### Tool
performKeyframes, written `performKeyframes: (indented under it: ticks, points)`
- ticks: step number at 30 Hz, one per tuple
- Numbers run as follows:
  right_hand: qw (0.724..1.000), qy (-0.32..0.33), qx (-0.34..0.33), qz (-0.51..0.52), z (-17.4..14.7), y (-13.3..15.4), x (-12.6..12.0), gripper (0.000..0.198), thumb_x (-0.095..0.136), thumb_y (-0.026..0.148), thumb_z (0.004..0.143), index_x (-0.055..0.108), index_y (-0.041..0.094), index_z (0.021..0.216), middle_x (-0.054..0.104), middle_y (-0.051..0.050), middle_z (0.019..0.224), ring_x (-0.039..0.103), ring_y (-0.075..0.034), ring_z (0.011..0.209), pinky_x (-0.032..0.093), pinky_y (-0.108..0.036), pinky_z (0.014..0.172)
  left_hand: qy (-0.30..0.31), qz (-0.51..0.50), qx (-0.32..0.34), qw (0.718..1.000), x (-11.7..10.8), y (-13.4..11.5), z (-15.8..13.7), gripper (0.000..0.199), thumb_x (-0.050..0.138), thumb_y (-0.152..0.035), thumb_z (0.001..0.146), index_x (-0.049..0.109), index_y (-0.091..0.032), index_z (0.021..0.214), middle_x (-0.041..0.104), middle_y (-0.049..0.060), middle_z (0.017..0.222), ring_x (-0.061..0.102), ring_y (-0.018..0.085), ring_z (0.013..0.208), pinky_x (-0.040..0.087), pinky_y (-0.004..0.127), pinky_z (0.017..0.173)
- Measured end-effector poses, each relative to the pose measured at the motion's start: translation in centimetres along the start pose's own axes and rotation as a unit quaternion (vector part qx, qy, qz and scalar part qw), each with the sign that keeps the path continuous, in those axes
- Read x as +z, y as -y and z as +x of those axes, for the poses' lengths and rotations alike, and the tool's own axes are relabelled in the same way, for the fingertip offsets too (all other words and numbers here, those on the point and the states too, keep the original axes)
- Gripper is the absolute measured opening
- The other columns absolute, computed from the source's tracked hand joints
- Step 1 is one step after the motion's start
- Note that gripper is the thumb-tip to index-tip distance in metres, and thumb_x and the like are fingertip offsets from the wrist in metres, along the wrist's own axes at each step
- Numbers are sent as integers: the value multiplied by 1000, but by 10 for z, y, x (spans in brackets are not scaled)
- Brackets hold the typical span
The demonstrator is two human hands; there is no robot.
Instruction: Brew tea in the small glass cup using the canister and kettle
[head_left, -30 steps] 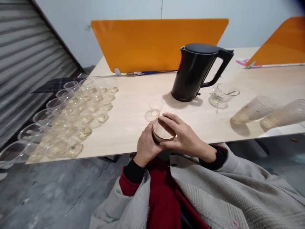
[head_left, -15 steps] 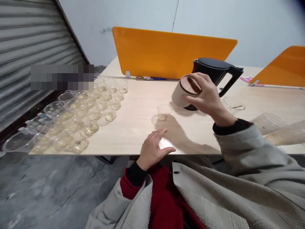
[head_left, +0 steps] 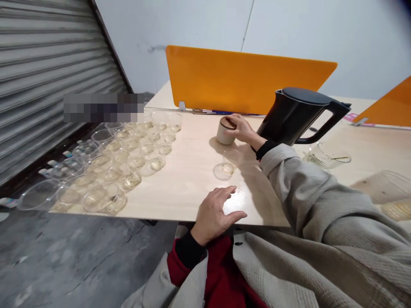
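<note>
My right hand [head_left: 243, 129] grips a pale canister [head_left: 224, 134] with a brown lid from above, its fingers over the lid's right side. The canister is at the back middle of the table. In front of it a clear plastic cup [head_left: 232, 161] stands by itself. Near the table's front edge my left hand [head_left: 215, 212] hovers with thumb and fingers apart and nothing in it. A black electric kettle [head_left: 286, 115] stands to the right, partly hidden behind my right forearm.
Many clear cups [head_left: 131, 181] with bits at the bottom crowd the table's left end. On the right are a cup [head_left: 321, 156] with a thin spoon and a lying stack of cups [head_left: 382, 188]. An orange divider [head_left: 247, 81] runs along the back.
My right hand has carried the canister left, away from the front of the kettle, and lowered it behind the lone cup. My left hand stays spread near the edge. The view has shifted slightly.
</note>
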State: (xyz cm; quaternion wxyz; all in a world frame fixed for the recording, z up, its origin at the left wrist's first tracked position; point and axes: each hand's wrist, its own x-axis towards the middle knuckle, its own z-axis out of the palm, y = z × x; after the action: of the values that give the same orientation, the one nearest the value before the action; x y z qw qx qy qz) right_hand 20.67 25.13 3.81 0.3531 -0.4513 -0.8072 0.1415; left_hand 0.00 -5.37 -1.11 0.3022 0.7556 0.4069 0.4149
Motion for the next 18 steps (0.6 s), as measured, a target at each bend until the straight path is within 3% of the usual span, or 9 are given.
performKeyframes:
  ticks: [7,18]
  points:
    - [998,58,-13,33,4,-14,5,79,84,46,71,68,22,144,52,-16,158,48,-38,148,33,-57,131,-7,13,18,1000,1,1,0,63,90,-48,86,66,-22,138,79,10,128,75,29,112,63,50,99]
    - [998,50,-8,22,4,-18,2,76,86,40,71,70,21,143,53,-16,156,49,-36,148,34,-55,132,-10,18,31,999,-1,0,1,50,84,-46,92,68,-22,133,80,11,125,76,29,109,63,49,98]
